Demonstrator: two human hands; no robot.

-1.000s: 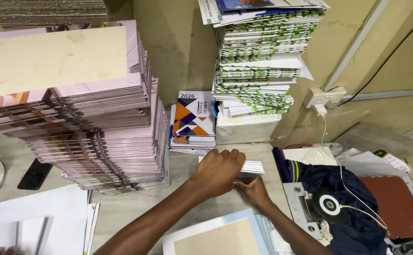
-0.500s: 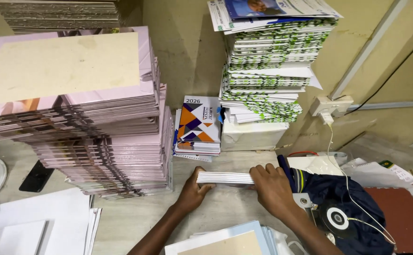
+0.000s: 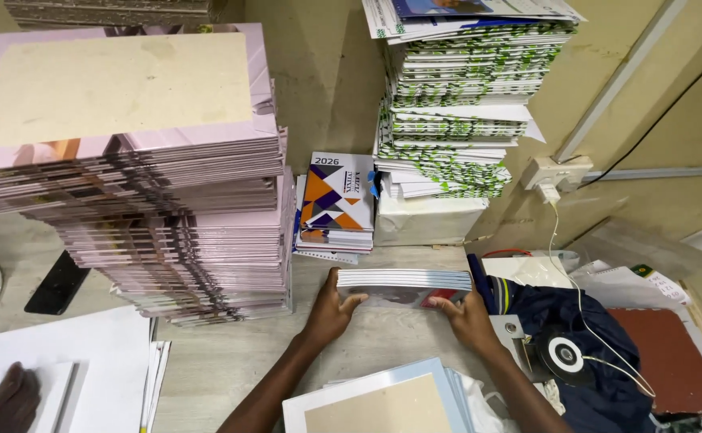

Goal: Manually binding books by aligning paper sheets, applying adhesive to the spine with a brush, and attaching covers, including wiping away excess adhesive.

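1. Your left hand [image 3: 331,309] gripped the left end of a thin bundle of booklets [image 3: 404,280], thumb on top, fingers curled beneath; your right hand [image 3: 467,314] pinched the right end the same way.
2. The bundle lay dead ahead at twelve o'clock between both hands, its long axis running nine to three, spine edge facing you. Each hand sat equally near, one per end.
3. It seemed to rest on, or barely above, the desk [image 3: 238,361]; I could not tell which.
4. At eleven o'clock beyond it sat a small pile of orange-and-purple notebooks [image 3: 336,192]; at ten o'clock a tall pink-edged stack [image 3: 166,208]; at one o'clock a green-patterned stack [image 3: 463,104].
5. At three o'clock, just beside your right hand, lay a dark garment [image 3: 575,321].
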